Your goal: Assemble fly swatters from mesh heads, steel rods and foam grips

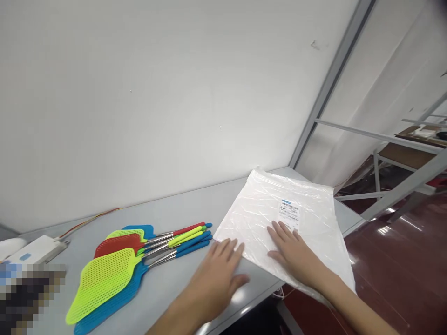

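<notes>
A flat, translucent white plastic bag (275,223) lies on the grey table (181,209), its lower corner hanging over the front edge. A printed white label (288,214) is stuck on the bag. My right hand (293,249) rests flat on the bag just below the label, fingers spread. My left hand (216,279) lies palm down with open fingers at the bag's left corner, and looks slightly blurred. Several plastic fly swatters with metal shafts and coloured grips lie to its left, a lime-yellow one (101,286) on top of a blue one (108,302).
At the far left of the table are a white box-like device (35,250) with a thin cable and a white rounded object (12,247). A pixelated patch covers the lower left corner. A white wall rises behind, and a metal frame and glossy red floor lie right.
</notes>
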The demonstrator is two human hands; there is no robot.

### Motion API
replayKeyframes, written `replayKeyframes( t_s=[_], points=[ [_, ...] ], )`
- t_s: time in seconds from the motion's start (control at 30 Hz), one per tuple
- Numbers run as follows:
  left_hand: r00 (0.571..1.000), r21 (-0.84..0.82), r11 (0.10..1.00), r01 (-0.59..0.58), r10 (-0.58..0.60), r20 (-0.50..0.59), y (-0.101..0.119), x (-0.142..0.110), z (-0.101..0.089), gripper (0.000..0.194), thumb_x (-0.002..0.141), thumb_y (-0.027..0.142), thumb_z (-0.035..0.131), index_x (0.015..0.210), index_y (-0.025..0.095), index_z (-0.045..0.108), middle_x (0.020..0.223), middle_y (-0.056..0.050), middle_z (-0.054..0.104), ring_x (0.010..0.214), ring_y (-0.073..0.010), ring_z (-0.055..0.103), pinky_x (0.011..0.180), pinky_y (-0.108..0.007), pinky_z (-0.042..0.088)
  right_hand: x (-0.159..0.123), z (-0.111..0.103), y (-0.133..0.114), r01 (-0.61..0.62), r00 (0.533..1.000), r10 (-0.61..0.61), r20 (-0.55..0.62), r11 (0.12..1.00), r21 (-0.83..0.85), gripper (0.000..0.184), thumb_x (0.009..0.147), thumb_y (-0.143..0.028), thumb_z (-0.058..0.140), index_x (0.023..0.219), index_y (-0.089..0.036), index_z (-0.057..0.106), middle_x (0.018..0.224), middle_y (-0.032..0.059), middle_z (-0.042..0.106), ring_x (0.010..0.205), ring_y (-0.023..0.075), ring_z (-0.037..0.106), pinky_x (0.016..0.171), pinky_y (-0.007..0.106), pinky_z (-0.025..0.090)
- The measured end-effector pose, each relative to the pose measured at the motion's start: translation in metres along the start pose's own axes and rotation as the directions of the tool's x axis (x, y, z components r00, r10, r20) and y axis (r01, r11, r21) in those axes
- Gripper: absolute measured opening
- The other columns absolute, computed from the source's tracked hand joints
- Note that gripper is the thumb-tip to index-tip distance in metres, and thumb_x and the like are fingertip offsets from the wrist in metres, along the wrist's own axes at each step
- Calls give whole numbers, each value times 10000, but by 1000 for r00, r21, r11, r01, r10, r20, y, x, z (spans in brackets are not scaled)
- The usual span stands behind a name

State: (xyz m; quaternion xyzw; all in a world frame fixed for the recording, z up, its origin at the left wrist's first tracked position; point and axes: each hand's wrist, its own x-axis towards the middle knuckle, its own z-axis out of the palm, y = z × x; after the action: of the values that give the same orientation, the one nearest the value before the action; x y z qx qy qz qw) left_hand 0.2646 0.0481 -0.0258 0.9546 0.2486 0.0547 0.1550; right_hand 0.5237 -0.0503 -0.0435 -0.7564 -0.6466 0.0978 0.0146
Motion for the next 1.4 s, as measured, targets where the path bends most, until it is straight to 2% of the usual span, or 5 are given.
replayKeyframes(
  t_s=[0.57,0.77,0.97,1.17,1.4],
  points=[
    [944,289,902,321,-331,-14,-59,157,-12,533,944,357,480,1360,23,476,1481,-278,348,1377,-402,335,1063,-564,311,88,-2,-2,191,981,-193,1,973,126,726,944,-649,150,1547,-245,120,1612,29,7,1476,245,-34,1172,501,16],
    [981,227,954,194,-191,-37,-81,93,-52,472,995,425,349,1375,182,489,1473,-85,453,1373,-221,389,1128,-365,304,103,0,-11,152,988,-151,-18,986,74,733,954,-626,147,1542,-189,168,1607,82,65,1474,271,7,1159,550,73],
    [960,248,927,281,-265,-95,-107,-28,-63,676,903,656,403,1425,226,434,1449,-90,482,1319,-300,449,1063,-447,364,101,-2,-35,213,963,-218,-155,976,-48,656,967,-555,277,1472,-147,374,1591,121,181,1468,311,78,1149,579,132],
    [959,350,894,279,-243,-145,-112,-70,-36,983,754,812,437,1491,182,275,1431,-186,462,1315,-374,406,1062,-585,258,106,-9,-116,609,784,-592,-187,792,47,619,945,-568,374,1455,-219,382,1561,101,298,1428,272,265,1109,497,315],
    [928,397,853,339,-234,-290,-124,-65,-24,652,852,687,464,1203,142,534,1058,-108,604,972,-271,564,853,-398,425,134,12,-199,801,582,-800,-146,595,-62,712,895,-566,477,1449,-137,351,1338,166,555,1171,306,535,930,480,442]
  ],
)
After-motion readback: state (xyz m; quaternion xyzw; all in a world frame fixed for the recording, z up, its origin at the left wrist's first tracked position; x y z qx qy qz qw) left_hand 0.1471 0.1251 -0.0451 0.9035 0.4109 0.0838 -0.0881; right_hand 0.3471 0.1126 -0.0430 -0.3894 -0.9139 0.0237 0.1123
